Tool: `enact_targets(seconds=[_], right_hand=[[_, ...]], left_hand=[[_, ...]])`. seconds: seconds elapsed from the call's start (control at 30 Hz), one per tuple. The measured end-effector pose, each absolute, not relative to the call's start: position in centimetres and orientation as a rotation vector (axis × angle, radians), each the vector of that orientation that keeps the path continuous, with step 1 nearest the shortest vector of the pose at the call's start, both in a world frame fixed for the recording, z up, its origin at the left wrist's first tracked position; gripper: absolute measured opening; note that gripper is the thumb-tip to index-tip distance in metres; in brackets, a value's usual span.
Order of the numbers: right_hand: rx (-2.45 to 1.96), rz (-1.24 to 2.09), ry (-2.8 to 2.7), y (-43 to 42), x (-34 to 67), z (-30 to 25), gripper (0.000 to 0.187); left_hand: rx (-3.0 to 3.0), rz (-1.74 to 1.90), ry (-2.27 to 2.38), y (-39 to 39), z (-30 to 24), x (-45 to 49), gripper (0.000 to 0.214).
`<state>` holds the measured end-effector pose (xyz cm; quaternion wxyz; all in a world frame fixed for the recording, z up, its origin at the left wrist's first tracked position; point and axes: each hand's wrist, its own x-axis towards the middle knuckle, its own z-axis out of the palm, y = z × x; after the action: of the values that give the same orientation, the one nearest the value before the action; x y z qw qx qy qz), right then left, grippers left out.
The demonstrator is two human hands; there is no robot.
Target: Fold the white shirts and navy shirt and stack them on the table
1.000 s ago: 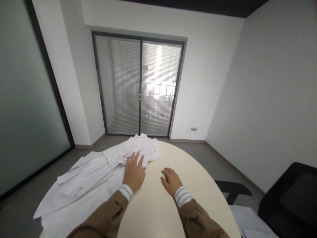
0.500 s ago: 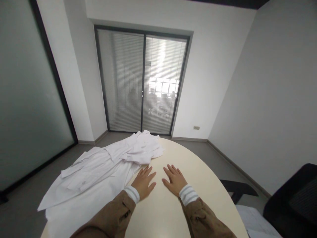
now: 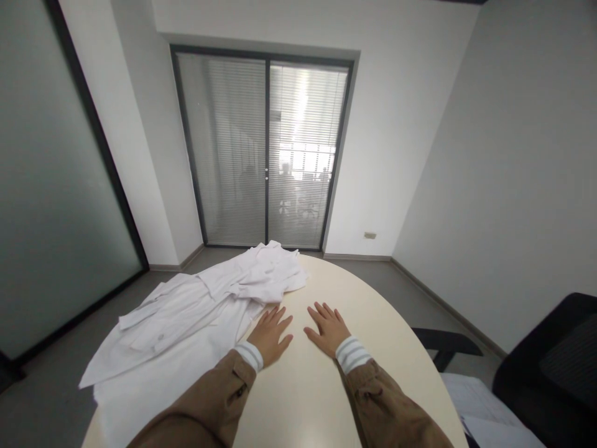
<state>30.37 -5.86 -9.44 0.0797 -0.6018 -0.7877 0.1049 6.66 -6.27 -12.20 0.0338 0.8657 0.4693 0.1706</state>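
Note:
My left hand (image 3: 271, 336) lies palm down with its fingers spread, close beside the edge of a white garment (image 3: 200, 311). To the right of it, my right hand (image 3: 328, 330) rests flat on the cream tabletop (image 3: 298, 392), fingers apart. Neither hand holds anything. The garment looks like a button-up shirt or coat, loosely crumpled over the left side of the table, with its collar and sleeve parts mixed in folds. A button shows on it. Whether my left fingertips touch the cloth, I cannot tell.
A black office chair (image 3: 550, 367) stands at the right, its armrest (image 3: 445, 341) near the table's rim. Papers (image 3: 485, 404) lie on its seat. Beyond the table is a glass door (image 3: 265, 155) with blinds, and a frosted glass panel (image 3: 60, 186) is at the left.
The camera view has shifted slightly, so the room appears a little higher. Both hands stay flat on the table and the white garment keeps its shape.

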Motion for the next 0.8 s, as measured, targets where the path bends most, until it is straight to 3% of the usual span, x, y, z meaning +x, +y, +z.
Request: enact_targets(seconds=[0.63, 0.8], right_hand=[[-1.795, 0.293, -2.355, -5.9, 30.3, -9.6, 0.072], [-1.781, 0.274, -2.344, -5.7, 30.4, -9.9, 0.070]], left_hand=[[2.641, 0.467, 1.432, -6.6, -11.5, 6.7, 0.051], [2.612, 0.415, 1.441, -6.8, -10.8, 6.9, 0.060]])
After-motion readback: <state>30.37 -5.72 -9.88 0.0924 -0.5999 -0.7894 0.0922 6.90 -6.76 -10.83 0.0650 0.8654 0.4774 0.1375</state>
